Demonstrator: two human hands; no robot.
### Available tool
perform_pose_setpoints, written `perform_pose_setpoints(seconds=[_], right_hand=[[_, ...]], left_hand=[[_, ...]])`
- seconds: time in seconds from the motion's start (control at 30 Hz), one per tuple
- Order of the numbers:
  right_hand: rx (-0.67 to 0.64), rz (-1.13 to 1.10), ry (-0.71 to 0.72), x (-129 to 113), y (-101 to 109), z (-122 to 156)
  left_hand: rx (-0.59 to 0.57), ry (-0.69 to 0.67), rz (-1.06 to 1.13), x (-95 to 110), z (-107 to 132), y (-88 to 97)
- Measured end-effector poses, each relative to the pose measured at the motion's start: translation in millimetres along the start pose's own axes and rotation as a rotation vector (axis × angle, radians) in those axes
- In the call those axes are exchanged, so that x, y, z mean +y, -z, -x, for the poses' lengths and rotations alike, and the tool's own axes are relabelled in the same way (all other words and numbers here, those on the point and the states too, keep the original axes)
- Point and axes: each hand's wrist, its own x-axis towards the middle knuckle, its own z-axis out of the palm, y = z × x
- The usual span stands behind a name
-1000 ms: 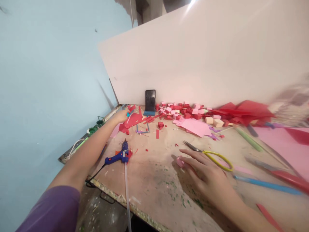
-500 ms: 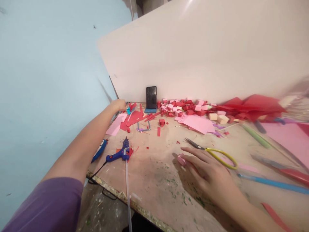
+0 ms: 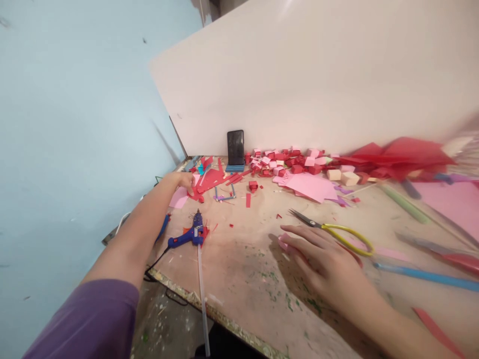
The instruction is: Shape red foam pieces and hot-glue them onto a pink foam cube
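My left hand (image 3: 184, 182) is stretched out to the far left of the worktable (image 3: 243, 269), its fingers curled down onto a pink paper sheet (image 3: 178, 198) beside red paper scraps (image 3: 209, 179). Whether the fingers grip the sheet does not show. My right hand (image 3: 322, 259) lies flat on the table with fingers spread, its fingertips on a small pink piece (image 3: 283, 243). Yellow-handled scissors (image 3: 333, 232) lie just beyond that hand. A blue glue gun (image 3: 187, 237) with a long glue stick (image 3: 203, 294) rests between my arms.
A dark phone (image 3: 235, 147) stands on a blue holder against the white board (image 3: 318, 75). Heaps of red and pink blocks (image 3: 288, 164) and a pink sheet (image 3: 310, 187) lie behind. Coloured sticks (image 3: 422, 276) and red paper (image 3: 396, 154) crowd the right. The table edge (image 3: 224, 319) runs near me.
My left hand has drawn back from the far corner toward me and come down on the pink sheet. My right hand has stayed flat on the pink piece.
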Motion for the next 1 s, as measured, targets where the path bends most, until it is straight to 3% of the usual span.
perform_pose_setpoints(seconds=[0.13, 0.23, 0.43, 0.63, 0.73, 0.87, 1.0], right_hand=[[0.004, -0.001, -0.014, 0.4, -0.4, 0.7], [-0.006, -0.002, -0.009, 0.7, -0.5, 1.2], [-0.016, 0.007, 0.005, 0.0, 0.5, 2.2], [-0.059, -0.001, -0.005, -0.1, 1.5, 1.8], [-0.065, -0.010, -0.010, -0.5, 2.3, 1.3], [-0.051, -0.019, -0.014, -2.9, 2.9, 2.3], [-0.044, -0.030, -0.020, -5.1, 2.3, 3.3]], left_hand=[[-0.127, 0.044, -0.039, 1.6, 0.7, 3.6], [-0.116, 0.049, -0.054, -0.9, 3.7, 11.1], [0.076, -0.017, -0.095, 14.3, -0.1, 14.6], [0.209, -0.177, -0.063, 58.8, -15.9, -17.0], [0.235, -0.168, -0.068, 65.0, -20.8, -26.9], [0.305, -0.094, -0.092, 63.8, -22.0, -26.6], [0.425, -0.123, -0.089, 86.7, -24.2, -27.7]])
